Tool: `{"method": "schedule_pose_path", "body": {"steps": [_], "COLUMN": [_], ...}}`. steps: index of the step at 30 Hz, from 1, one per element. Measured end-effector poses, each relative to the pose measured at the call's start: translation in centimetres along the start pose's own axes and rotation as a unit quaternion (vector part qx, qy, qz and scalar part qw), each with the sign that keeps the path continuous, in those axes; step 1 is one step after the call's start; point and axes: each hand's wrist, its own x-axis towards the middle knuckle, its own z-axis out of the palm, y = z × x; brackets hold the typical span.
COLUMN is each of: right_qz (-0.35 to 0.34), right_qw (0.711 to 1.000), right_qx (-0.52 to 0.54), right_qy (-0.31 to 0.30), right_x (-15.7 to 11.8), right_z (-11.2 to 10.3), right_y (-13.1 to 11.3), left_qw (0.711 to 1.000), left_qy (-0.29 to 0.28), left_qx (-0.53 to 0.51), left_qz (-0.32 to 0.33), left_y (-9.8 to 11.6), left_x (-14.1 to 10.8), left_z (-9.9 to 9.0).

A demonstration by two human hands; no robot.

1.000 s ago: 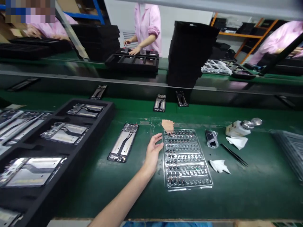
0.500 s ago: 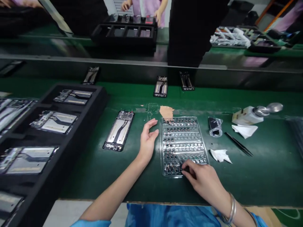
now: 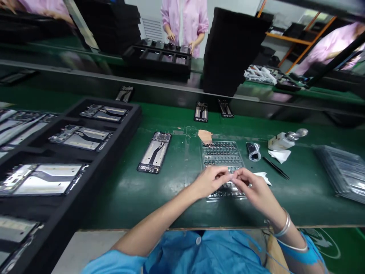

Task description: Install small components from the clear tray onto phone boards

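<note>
My left hand (image 3: 212, 180) and my right hand (image 3: 251, 185) meet fingertip to fingertip above a clear plastic tray (image 3: 207, 161). Both are closed in a pinch. Whatever they hold between them is too small and too covered to name. Rows of small dark parts sit in the tray's pockets, and my hands hide its lower middle. To the left of my left hand lies an opened phone (image 3: 154, 153) with a black ribbon cable across its inside. Black tweezers (image 3: 276, 168) and a scrap of white tissue (image 3: 264, 177) lie right of the tray.
A black foam tray (image 3: 114, 142) with several opened phones fills the left. A white bottle with a metal top (image 3: 281, 141), a small wrapped roll (image 3: 253, 151) and stacked clear trays (image 3: 342, 171) are on the right. Across the bench a person in pink (image 3: 185, 23) handles another black tray.
My right hand has lifted from the tray's lower rows and come to my left hand. My left hand has moved right and closed from an open pose. The view has tilted up.
</note>
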Motion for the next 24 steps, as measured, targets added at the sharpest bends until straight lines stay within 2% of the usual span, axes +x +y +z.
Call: {"method": "schedule_pose_path", "body": {"steps": [3,6,8,13,18,21,24], "right_qz": [-0.009,0.02,0.044,0.054,0.042,0.03,0.038], "right_qw": [1.0,0.997,0.996,0.996,0.982,0.97,0.948], "right_qx": [0.028,0.078,0.067,-0.041,-0.154,-0.197,-0.226], "right_qy": [0.003,0.01,0.026,0.056,0.098,0.138,0.22], "right_x": [0.1,0.2,0.5,1.6,1.5,1.0,0.7], "right_z": [0.2,0.7,1.0,2.1,3.1,2.3,-0.2], "right_y": [-1.1,-0.8,0.2,3.3,3.6,4.2,6.5], "left_qw": [0.987,0.979,0.979,0.977,0.973,0.972,0.972], "left_qy": [-0.082,-0.093,-0.07,0.037,0.072,0.069,0.065], "left_qx": [-0.14,-0.179,-0.193,-0.209,-0.219,-0.223,-0.222], "left_qz": [-0.009,-0.004,-0.002,-0.005,-0.018,-0.028,-0.048], "left_y": [-0.1,-0.5,-0.8,-1.5,-1.7,-1.5,-1.3], "left_x": [0.3,0.7,1.0,1.3,1.2,1.2,1.1], "left_z": [0.1,0.2,0.4,0.6,0.4,0.3,0.3]}}
